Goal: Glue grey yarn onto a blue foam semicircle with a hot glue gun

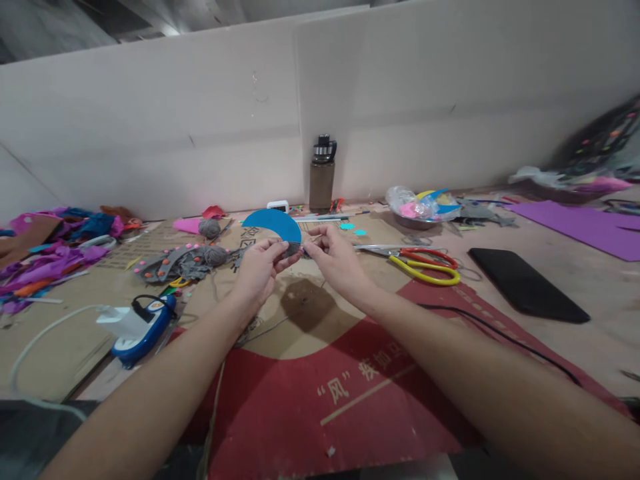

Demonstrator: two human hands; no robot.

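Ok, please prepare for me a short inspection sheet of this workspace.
Surface: table, partly covered by red-printed cardboard.
Job's things: blue crescent, grey yarn ball.
Clutter: scissors, dark phone-like slab, filled bowl, coloured scraps.
Hands: left hand pinches the crescent; right hand is at its edge, grip unclear.
Cables: white cable beside the blue power strip; black cable over the cardboard.
Surroundings: pale wall panel, upright bottle before it.

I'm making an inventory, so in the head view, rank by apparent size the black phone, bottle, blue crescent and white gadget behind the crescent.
1. Black phone
2. Bottle and blue crescent: too close to rank
3. White gadget, partly hidden
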